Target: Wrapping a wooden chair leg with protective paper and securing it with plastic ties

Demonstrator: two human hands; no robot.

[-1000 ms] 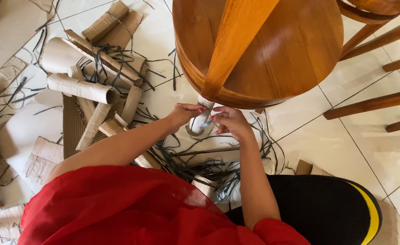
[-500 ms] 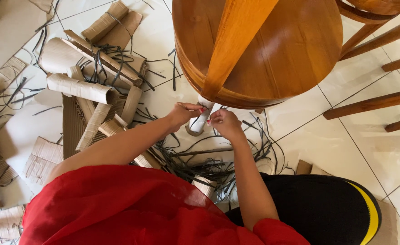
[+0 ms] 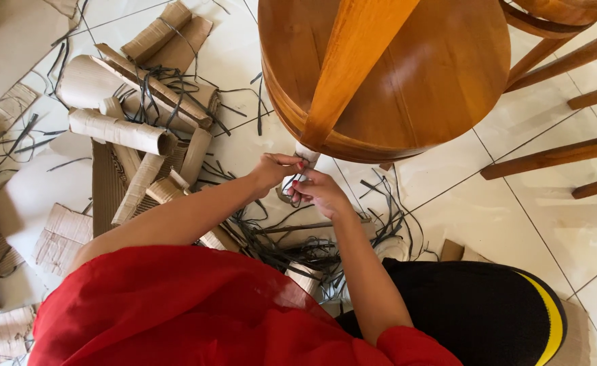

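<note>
Closest to you, your left hand [image 3: 273,169] and right hand [image 3: 317,192] are drawn together, fingertips almost touching, both pinched around the wrapped chair leg [image 3: 303,154] that comes down from under the round wooden seat [image 3: 407,74] just above your knuckles; a thin dark strap [image 3: 297,181] seems to run between your fingers, though how firmly either hand grips it cannot be told from here. The likely trouble is slack: if one hand eases off, the strap could loosen and the pale wrapping slide down the leg. Below your right wrist, a tangle of loose dark strips [image 3: 298,247] lies on the floor tiles [image 3: 549,224], and a stray end could catch in whatever you pull tight. To the left of your left forearm, the rolled cardboard tubes [image 3: 119,132] and flat scraps sit well apart from the work, but a sweeping elbow could scatter them. Beyond the seat, other chair legs [image 3: 556,154] crowd your right side.
</note>
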